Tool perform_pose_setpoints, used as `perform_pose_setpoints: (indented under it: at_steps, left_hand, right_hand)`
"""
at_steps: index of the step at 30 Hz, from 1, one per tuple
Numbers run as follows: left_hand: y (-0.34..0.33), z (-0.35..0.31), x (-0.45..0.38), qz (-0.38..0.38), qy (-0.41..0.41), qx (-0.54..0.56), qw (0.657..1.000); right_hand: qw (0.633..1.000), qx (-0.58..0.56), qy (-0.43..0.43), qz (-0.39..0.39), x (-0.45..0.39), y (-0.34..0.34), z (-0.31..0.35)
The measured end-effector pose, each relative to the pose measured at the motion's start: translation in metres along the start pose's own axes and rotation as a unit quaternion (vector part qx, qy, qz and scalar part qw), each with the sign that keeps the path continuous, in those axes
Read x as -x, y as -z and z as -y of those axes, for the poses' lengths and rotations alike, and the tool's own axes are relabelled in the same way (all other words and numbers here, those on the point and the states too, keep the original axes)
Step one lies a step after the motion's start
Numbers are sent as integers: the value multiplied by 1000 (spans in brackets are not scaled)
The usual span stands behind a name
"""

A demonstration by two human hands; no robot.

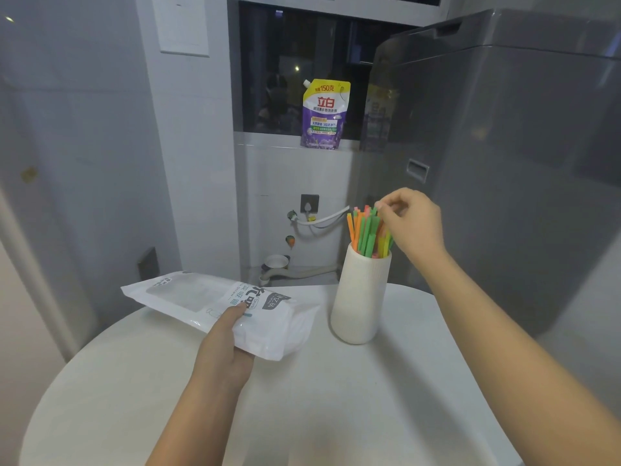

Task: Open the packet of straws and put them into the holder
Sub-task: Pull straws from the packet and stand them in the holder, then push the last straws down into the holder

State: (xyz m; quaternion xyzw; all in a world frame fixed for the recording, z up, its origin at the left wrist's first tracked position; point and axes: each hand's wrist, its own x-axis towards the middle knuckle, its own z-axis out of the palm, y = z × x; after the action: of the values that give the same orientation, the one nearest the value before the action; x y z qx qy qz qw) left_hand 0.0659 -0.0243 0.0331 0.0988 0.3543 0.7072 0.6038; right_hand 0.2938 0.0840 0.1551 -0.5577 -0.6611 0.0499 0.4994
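Observation:
A white ribbed holder [360, 297] stands upright on the round white table [336, 415], right of centre. Several orange, green and pink straws [366, 232] stick up out of it. My right hand [411, 220] is at the tops of the straws, its thumb and fingertips pinched around the rightmost ones. The white plastic straw packet [208, 304] lies flat and looks empty, raised slightly over the table's far left part. My left hand [228, 338] grips its near edge, thumb on top.
A grey washing machine [504, 146] rises close behind and right of the holder. A purple detergent pouch [324, 114] stands on the window sill. Hoses and a wall socket [309, 203] sit low on the tiled wall behind the table.

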Motion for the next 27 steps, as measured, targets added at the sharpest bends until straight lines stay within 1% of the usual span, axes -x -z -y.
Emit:
perform_pose_setpoints:
  at_steps: [2,4,6,7,9,10,11,12,13,16,17,21,24,25,27]
  left_hand:
    - [1,0,0,0,-2,-5,1000]
    - [0,0,0,4,-3,-10,1000]
    - [0,0,0,1,-5,-12,1000]
    - [0,0,0,1,-6,-12,1000]
    - [0,0,0,-1,-5,-9,1000]
    - [0,0,0,-3,-6,-8,1000]
    - [0,0,0,-3,-7,-7,1000]
    - [0,0,0,-2,-8,-7,1000]
    - [0,0,1,1,-10,-7,1000]
    - [1,0,1,7,-13,-8,1000]
    - [1,0,1,8,-14,-10,1000]
    - [1,0,0,8,-15,-6,1000]
    - [1,-1,0,12,-11,-7,1000]
    - [1,-1,0,14,-8,-9,1000]
    - [1,-1,0,15,-3,-10,1000]
  right_hand:
    - [999,30,8,26,1,-1,-3]
    - [998,56,31,16,5,-2,-7]
    - [989,111,99,-19,11,-4,-11]
    - [982,135,130,-14,15,-7,-14]
    - [971,176,153,55,24,-12,-19]
    - [965,189,153,93,28,-16,-23]
    - [962,198,151,115,31,-19,-25]
    - [961,202,151,117,33,-21,-27]
    - [962,203,154,101,33,-21,-26]
    - [959,228,167,19,29,-19,-20]
    - [958,234,163,11,27,-19,-20]
    - [966,219,121,69,20,-20,-21]
    - [971,209,113,35,19,-20,-20]
    - [970,212,112,41,19,-19,-21]
    - [966,217,117,80,19,-20,-21]
